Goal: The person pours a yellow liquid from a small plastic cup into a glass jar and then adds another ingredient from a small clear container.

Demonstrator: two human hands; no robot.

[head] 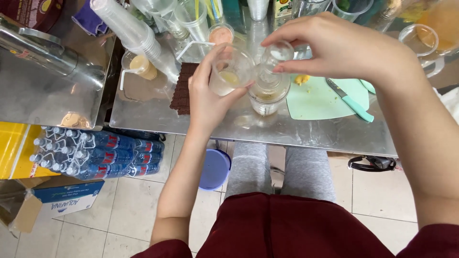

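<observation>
Left hand (206,98) grips clear cup (230,71) — right hand (334,45) pinches jar (268,86), contents unclear.

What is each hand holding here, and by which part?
The left hand grips a clear plastic cup around its side wall. The right hand pinches the top of a clear glass jar with its fingertips.

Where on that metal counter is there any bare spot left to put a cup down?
The front strip of the steel counter is bare, between the clear juicer and the counter's near edge, below the green cutting board. Another patch lies left of the brown mat. The back, around the stacked cups, is crowded.
</observation>
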